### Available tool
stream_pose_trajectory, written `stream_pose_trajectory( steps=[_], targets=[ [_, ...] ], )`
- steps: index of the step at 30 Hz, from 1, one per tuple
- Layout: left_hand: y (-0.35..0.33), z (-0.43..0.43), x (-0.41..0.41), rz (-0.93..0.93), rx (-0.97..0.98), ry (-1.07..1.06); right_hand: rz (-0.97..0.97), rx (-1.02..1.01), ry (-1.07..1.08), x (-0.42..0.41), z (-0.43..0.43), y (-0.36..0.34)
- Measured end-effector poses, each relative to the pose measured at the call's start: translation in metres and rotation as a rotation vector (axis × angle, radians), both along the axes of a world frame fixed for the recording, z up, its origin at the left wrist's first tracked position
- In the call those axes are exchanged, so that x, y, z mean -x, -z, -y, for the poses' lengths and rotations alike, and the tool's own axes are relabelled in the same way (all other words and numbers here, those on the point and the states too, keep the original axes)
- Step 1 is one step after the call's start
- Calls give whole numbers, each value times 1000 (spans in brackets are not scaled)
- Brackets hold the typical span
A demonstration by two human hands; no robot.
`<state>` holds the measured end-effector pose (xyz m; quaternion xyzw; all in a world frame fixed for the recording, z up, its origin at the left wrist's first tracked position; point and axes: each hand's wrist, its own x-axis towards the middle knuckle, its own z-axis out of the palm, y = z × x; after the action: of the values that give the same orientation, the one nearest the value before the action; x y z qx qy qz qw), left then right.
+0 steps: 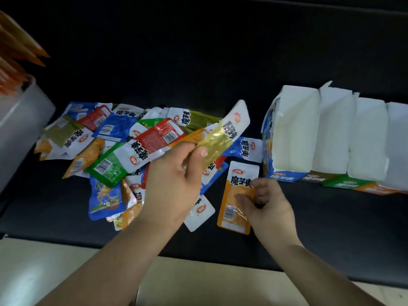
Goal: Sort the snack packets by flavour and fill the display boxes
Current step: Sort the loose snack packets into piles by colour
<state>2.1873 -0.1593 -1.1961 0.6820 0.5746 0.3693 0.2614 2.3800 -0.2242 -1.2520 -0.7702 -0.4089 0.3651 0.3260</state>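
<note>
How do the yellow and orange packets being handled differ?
The yellow packet is lifted and slanted in the left hand; the orange packet lies flat on the dark surface under the right hand. The yellow packet shows no barcode; the orange one does. Both have white tops with the same logo.

Mixed-colour snack packets (154, 138) lie heaped left of four white display boxes (295, 129).

The display boxes (331, 133) are white, with blue, olive, green and orange fronts. Left of them lie blue, red and green packets (114, 129), a yellow packet (218, 140) and an orange packet (229, 195), all white-ended.
</note>
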Motion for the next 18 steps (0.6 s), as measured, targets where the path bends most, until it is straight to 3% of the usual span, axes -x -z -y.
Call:
stream_pose_trajectory(
  steps=[4,6,9,15,18],
  targets=[
    [10,20,-9,506,579,-173,-264,-102,124,-2,0,-19],
    [16,32,-14,566,704,-133,-346,-162,155,1,-1,-29],
    [21,44,-20,564,745,-51,-423,-176,171,7,0,-38],
    [35,44,-20,80,420,255,-503,-168,109,10,4,-46],
    [37,27,-14,-386,52,270,-353,-145,77,-1,6,-36]
  ],
)
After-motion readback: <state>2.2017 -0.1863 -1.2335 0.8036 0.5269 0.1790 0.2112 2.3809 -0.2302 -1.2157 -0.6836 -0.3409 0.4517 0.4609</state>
